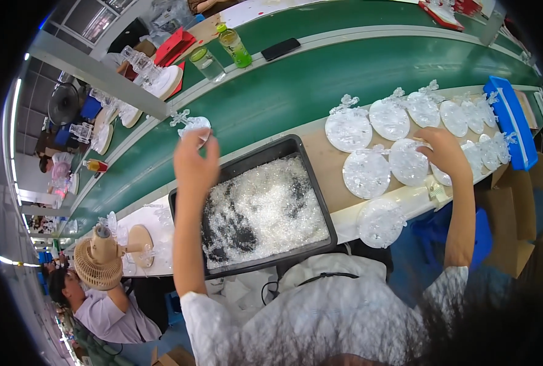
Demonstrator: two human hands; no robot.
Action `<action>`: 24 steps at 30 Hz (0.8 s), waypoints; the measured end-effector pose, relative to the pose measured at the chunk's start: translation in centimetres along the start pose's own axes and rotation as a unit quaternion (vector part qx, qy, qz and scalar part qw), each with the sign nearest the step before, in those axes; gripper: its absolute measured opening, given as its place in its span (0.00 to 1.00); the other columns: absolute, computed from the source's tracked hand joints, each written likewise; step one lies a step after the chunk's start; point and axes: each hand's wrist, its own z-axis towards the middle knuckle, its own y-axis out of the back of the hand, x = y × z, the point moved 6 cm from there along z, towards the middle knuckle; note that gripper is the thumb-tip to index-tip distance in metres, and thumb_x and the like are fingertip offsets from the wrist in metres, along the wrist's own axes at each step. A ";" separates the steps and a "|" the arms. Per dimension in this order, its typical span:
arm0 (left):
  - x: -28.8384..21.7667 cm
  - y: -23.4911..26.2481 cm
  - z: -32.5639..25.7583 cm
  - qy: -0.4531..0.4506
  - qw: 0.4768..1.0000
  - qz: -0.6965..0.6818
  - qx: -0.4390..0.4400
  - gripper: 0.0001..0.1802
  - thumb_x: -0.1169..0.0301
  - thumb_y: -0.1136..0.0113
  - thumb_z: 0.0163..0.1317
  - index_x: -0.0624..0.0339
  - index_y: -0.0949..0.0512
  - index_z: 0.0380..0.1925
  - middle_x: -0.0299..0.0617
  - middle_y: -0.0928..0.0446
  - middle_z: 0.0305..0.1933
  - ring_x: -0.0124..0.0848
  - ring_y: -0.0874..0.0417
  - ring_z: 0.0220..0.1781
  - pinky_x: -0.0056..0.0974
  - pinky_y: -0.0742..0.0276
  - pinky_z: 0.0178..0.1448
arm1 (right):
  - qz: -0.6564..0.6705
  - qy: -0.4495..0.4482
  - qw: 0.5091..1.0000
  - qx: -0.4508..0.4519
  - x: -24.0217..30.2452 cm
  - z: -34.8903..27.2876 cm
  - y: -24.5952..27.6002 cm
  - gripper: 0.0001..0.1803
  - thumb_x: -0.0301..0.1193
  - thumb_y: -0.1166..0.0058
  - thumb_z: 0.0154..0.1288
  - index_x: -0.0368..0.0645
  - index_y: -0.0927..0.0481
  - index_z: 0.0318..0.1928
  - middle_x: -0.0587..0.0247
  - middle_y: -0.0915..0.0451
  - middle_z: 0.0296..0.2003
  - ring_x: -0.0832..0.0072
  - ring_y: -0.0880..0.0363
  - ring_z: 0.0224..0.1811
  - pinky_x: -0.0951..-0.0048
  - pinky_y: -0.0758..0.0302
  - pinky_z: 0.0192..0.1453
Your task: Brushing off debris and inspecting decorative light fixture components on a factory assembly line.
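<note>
Over the near edge of the green conveyor, my left hand [195, 161] reaches forward, thumb and fingers apart. Just beyond its fingertips lies a clear round piece [193, 124] with a small figure-like top; the fingers cover part of its rim, and whether they touch it I cannot tell. My right hand [445, 149] is at the right, thumb and fingers closed at the edge of a clear, glittery plastic disc [408, 163]. That disc lies among several similar ones, such as a larger disc [349, 129], many with a small clear ornament at the rim.
A black tray [302, 146] of clear sparkling granules stands before me. One disc [381, 223] overhangs the table's front edge. A blue bin [509, 125] stands right; a beige fan [100, 259] and co-worker [109, 311] are left. Bottle [235, 46], cup [208, 64] and phone [280, 49] sit across the belt.
</note>
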 end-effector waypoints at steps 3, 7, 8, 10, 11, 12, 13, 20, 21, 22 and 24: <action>10.6 0.7 4.7 -0.024 0.983 0.173 -0.050 0.24 0.70 0.34 0.58 0.61 0.24 0.56 0.54 0.20 0.53 0.46 0.17 0.49 0.42 0.21 0.55 | -0.001 0.007 1.000 0.022 0.1 0.5 -0.6 0.09 0.23 0.37 0.57 0.39 0.17 0.39 0.51 0.17 0.36 0.51 0.20 0.43 0.55 0.25 0.47; 20.5 -2.1 8.4 0.053 0.965 0.257 -0.022 0.35 0.64 0.30 0.55 0.57 0.31 0.64 0.59 0.21 0.52 0.53 0.20 0.58 0.46 0.25 0.62 | -0.019 0.009 0.999 0.043 0.8 0.9 -0.2 0.10 0.24 0.37 0.58 0.39 0.17 0.41 0.51 0.17 0.39 0.50 0.20 0.44 0.56 0.24 0.49; 22.9 -2.4 8.3 0.056 0.964 0.260 -0.023 0.35 0.64 0.30 0.55 0.57 0.31 0.64 0.59 0.21 0.52 0.53 0.20 0.58 0.46 0.25 0.62 | -0.017 0.013 0.999 0.044 1.5 1.0 -0.2 0.10 0.24 0.37 0.58 0.39 0.17 0.41 0.51 0.17 0.39 0.50 0.20 0.44 0.56 0.24 0.49; 27.8 -4.5 7.9 0.164 0.982 0.041 0.085 0.32 0.64 0.30 0.57 0.55 0.29 0.61 0.57 0.19 0.50 0.52 0.18 0.54 0.47 0.24 0.60 | 0.013 0.001 1.000 -0.007 2.8 0.4 1.0 0.14 0.25 0.37 0.58 0.39 0.18 0.46 0.52 0.17 0.46 0.52 0.19 0.48 0.58 0.24 0.52; 27.6 -5.3 8.5 0.162 0.982 0.039 0.088 0.32 0.64 0.30 0.57 0.55 0.29 0.61 0.57 0.19 0.50 0.52 0.18 0.54 0.47 0.24 0.60 | 0.012 -0.003 1.000 -0.007 2.9 -0.4 1.4 0.14 0.25 0.37 0.58 0.39 0.18 0.46 0.52 0.17 0.46 0.52 0.19 0.48 0.58 0.24 0.52; 26.7 -5.9 9.0 0.136 0.987 0.048 0.075 0.29 0.63 0.31 0.58 0.55 0.29 0.58 0.57 0.18 0.47 0.52 0.16 0.51 0.48 0.23 0.57 | -0.007 -0.012 0.999 -0.051 3.1 -1.3 2.1 0.15 0.25 0.37 0.59 0.39 0.18 0.49 0.53 0.17 0.49 0.53 0.18 0.48 0.59 0.24 0.53; 25.8 -6.3 9.5 0.112 0.990 0.059 0.063 0.26 0.62 0.31 0.59 0.55 0.28 0.56 0.57 0.17 0.44 0.52 0.15 0.48 0.49 0.22 0.55 | -0.026 -0.021 0.995 -0.094 3.4 -2.2 2.8 0.17 0.25 0.37 0.61 0.38 0.19 0.51 0.53 0.18 0.52 0.54 0.18 0.49 0.61 0.23 0.53; 22.2 -4.6 10.7 0.024 0.996 0.075 0.052 0.14 0.64 0.36 0.65 0.58 0.25 0.46 0.56 0.17 0.36 0.54 0.15 0.41 0.50 0.21 0.43 | 0.060 0.053 0.976 -0.201 13.8 -6.5 3.9 0.12 0.22 0.46 0.67 0.33 0.19 0.50 0.47 0.17 0.48 0.51 0.16 0.46 0.63 0.20 0.46; 20.5 -3.1 10.6 0.012 0.994 0.109 0.015 0.13 0.65 0.36 0.65 0.58 0.24 0.45 0.53 0.17 0.35 0.47 0.14 0.39 0.47 0.21 0.43 | 0.064 0.057 0.977 -0.194 15.2 -6.7 3.3 0.12 0.22 0.46 0.67 0.33 0.19 0.50 0.47 0.17 0.48 0.51 0.16 0.46 0.63 0.20 0.46; 18.8 -1.4 10.7 -0.003 0.989 0.145 -0.023 0.12 0.65 0.36 0.66 0.57 0.22 0.44 0.49 0.16 0.33 0.41 0.13 0.36 0.44 0.21 0.43 | 0.092 0.093 0.977 -0.168 17.0 -6.7 2.6 0.12 0.21 0.46 0.65 0.32 0.19 0.48 0.46 0.17 0.46 0.51 0.16 0.45 0.62 0.20 0.46; 14.5 1.2 10.3 -0.005 0.987 0.153 -0.057 0.12 0.64 0.36 0.66 0.57 0.22 0.45 0.49 0.16 0.34 0.41 0.12 0.36 0.44 0.20 0.42 | 0.133 0.138 0.975 -0.110 20.1 -6.3 1.1 0.13 0.21 0.42 0.59 0.33 0.18 0.46 0.47 0.17 0.44 0.50 0.16 0.43 0.61 0.19 0.46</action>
